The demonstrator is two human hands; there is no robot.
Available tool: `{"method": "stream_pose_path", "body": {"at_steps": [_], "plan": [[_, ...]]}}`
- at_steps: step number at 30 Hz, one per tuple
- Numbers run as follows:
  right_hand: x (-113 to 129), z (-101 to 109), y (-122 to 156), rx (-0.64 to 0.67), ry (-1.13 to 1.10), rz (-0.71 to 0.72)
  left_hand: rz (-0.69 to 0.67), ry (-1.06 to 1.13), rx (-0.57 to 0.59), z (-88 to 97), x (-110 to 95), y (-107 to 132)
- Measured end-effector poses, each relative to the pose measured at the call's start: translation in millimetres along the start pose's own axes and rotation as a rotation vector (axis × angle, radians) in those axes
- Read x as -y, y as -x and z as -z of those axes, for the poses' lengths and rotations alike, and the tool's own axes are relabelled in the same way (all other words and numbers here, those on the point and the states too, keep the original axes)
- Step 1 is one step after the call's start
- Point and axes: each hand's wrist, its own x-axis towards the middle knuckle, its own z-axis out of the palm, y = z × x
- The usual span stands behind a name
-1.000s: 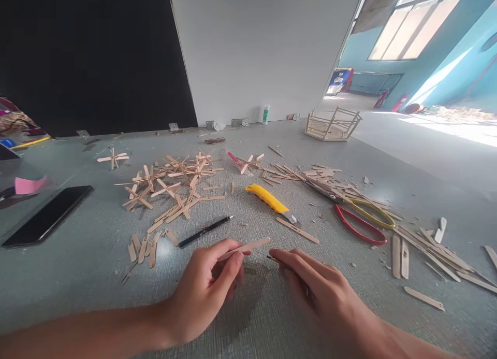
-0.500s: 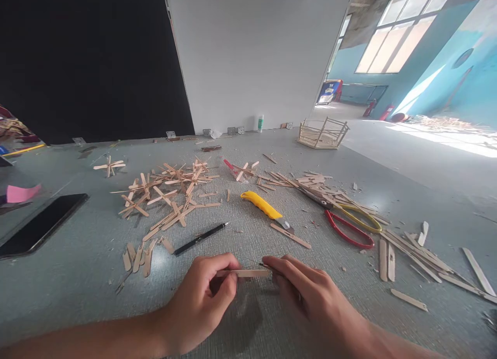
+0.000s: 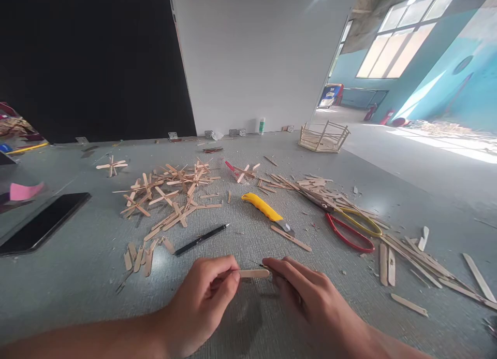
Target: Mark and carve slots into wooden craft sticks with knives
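Note:
My left hand (image 3: 207,299) pinches a wooden craft stick (image 3: 254,273) between thumb and forefinger; its rounded end points right. Close by on the right, my right hand (image 3: 310,291) is closed around a slim dark tool (image 3: 262,266) with a fine tip, mostly hidden by the fingers. The tip lies just above the stick's free end; whether they touch I cannot tell. Beyond the hands are a black pen (image 3: 202,240), a yellow utility knife (image 3: 264,207) with its blade out, and a single stick (image 3: 291,238) beside the blade.
Crossed-stick pieces (image 3: 174,188) are heaped at left, with short cut bits (image 3: 137,258) nearer. Red-and-yellow-handled scissors (image 3: 349,232) lie among loose sticks (image 3: 423,260) at right. A phone (image 3: 46,221), a glue stick (image 3: 262,125) and a stick-built frame (image 3: 324,137) stand farther out.
The craft stick has turned in my left hand, so more of its flat face shows. My right hand has barely moved. The view has shifted slightly.

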Motion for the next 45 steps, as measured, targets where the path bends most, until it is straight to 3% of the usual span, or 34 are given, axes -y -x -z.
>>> {"method": "stream_pose_path", "body": {"at_steps": [10, 28, 45], "plan": [[4.0, 2.7, -3.6, 0.002, 0.004, 0.012, 0.045, 0.000, -0.008, 1.0, 4.9, 3.9], [2.0, 0.0, -2.7, 0.010, -0.014, -0.007, -0.056, -0.134, -0.020, 1.6, 0.4, 3.6], [3.9, 0.3, -1.7, 0.006, 0.017, -0.016, -0.029, -0.088, -0.034, 1.5, 3.6, 3.6]]}}
